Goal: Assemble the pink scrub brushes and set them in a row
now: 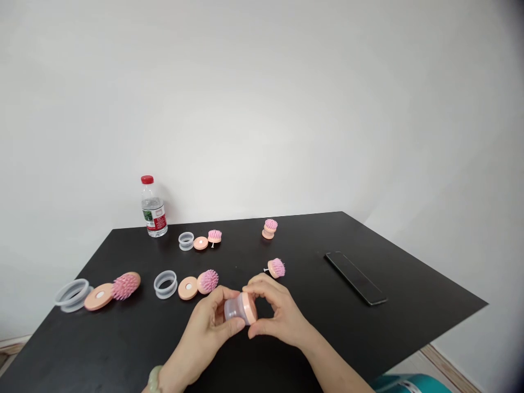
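Note:
My left hand point(207, 326) grips a translucent plastic ring point(234, 308) between thumb and fingers, just above the table's near part. Against the ring's right end sits a round peach disc point(249, 308), pinched by the thumb and fingers of my right hand point(280, 312). The two parts touch; whether they are locked together I cannot tell. Beyond my right hand lies a pink-bristled brush head point(277, 268) on its side, a screw sticking out to the left. Left of my hands are another brush head point(208, 281), a peach disc with a white centre point(188, 288) and a translucent ring point(166, 285).
On the black table point(327, 338), a larger brush set point(126, 286) lies far left and a smaller one point(214, 236) farther back. A joined brush point(269, 228) stands at the back. A water bottle point(154, 210) is back left, a phone point(356, 277) right.

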Demonstrator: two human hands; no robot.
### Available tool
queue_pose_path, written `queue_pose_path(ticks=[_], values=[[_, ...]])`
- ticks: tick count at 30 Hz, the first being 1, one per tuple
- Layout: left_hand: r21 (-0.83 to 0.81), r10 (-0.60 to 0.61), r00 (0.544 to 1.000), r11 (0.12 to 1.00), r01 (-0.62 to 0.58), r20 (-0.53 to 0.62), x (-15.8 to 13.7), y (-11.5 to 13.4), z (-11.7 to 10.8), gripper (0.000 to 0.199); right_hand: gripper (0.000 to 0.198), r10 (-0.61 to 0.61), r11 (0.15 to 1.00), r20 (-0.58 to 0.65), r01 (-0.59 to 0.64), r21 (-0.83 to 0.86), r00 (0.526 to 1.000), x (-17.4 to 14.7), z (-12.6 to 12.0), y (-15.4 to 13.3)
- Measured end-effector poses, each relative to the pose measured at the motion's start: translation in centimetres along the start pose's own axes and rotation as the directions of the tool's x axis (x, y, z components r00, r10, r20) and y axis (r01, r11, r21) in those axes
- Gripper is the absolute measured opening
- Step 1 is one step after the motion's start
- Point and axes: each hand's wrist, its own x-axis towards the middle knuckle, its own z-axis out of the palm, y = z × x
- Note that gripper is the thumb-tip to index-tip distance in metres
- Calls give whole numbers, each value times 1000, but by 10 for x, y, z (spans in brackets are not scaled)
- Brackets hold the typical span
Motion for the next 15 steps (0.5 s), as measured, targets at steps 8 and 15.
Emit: queue_pose_path(ticks=[8, 15], values=[[-116, -58, 997, 991, 63, 52, 2, -4, 2, 35, 60, -142, 988, 48, 145, -61, 989, 2, -7, -2], [-273, -142, 977, 945, 181, 157, 3, -3, 4, 34, 50, -231, 962, 142, 247, -112, 963, 4, -14, -9]])
